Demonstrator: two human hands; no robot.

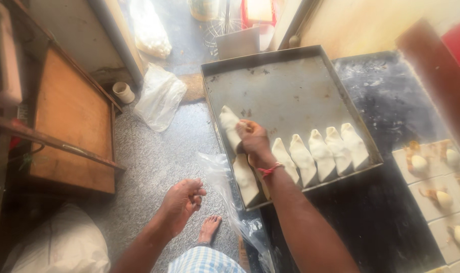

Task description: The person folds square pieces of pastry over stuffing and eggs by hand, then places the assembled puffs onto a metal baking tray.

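The folded dough parcel lies on the metal baking tray against its left rim, about halfway along that edge, its pointed end toward the far side. The right hand rests on its near end with fingers curled down around the dough; how firmly they close on it cannot be told. A red thread band circles that wrist. Just nearer along the same rim lies another folded parcel, close to the tray's near left corner. A row of folded parcels runs along the tray's near edge toward its right corner, each just beside the next. The far half of the tray is bare metal.

The tray sits on a dark, flour-dusted bench. At the bench's right edge lie flat dough squares, each topped with filling and an egg. The left hand hangs off the bench over the grey floor, fingers loosely curled, holding nothing. Clear plastic sheeting droops from the bench's left edge.
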